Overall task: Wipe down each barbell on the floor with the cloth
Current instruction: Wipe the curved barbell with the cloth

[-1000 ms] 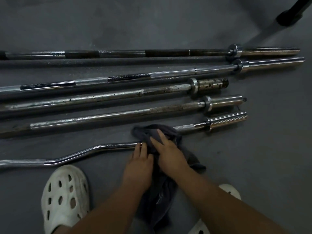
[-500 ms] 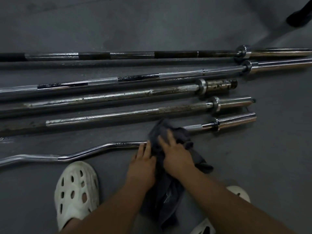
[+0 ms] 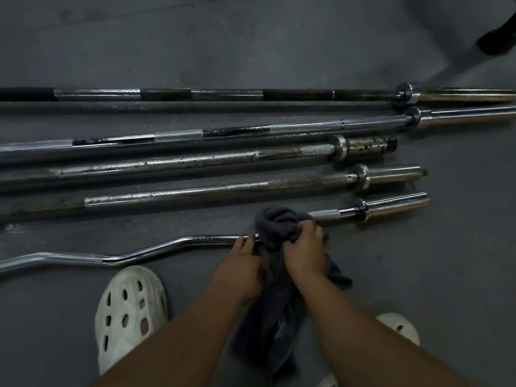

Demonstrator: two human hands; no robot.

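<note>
While the dark cloth (image 3: 279, 223) is bunched over the curl bar (image 3: 145, 251) at lower centre, it is gripped by the closed right hand (image 3: 305, 254); the bar is pinned by the left hand (image 3: 240, 265), fingers loosely curled.

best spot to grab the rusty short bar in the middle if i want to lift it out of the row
A judgement: take the rusty short bar on its plain shaft just left of the collar, palm coming straight down from above. The neighbouring bars lie close on both sides, so a side approach is blocked, and the pitted sleeve looks rough.
</note>
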